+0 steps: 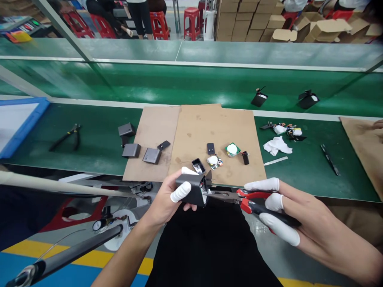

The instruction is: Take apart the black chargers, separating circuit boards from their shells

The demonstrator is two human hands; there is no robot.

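Observation:
My left hand (pixel 167 197) grips a small dark grey box-shaped device (pixel 191 188), with white finger cots on thumb and fingertip. My right hand (pixel 296 223), also in white finger cots, is closed on red-handled pliers (pixel 239 198). The pliers' jaws reach into the open right side of the device. Both hands are held just in front of the near edge of the cardboard sheet (pixel 209 131). On the cardboard lie a small open black casing (pixel 198 165), a black flat part (pixel 210 148), a green round circuit board (pixel 232 149) and a white component (pixel 213 161).
Several grey device shells (pixel 131 150) lie at the cardboard's left edge. Black pliers (pixel 67 136) rest on the green bench at left. A white cloth (pixel 277 145), loose parts (pixel 284 129) and a black tool (pixel 329 158) lie at right. Two dark units (pixel 259 98) stand on the conveyor belt.

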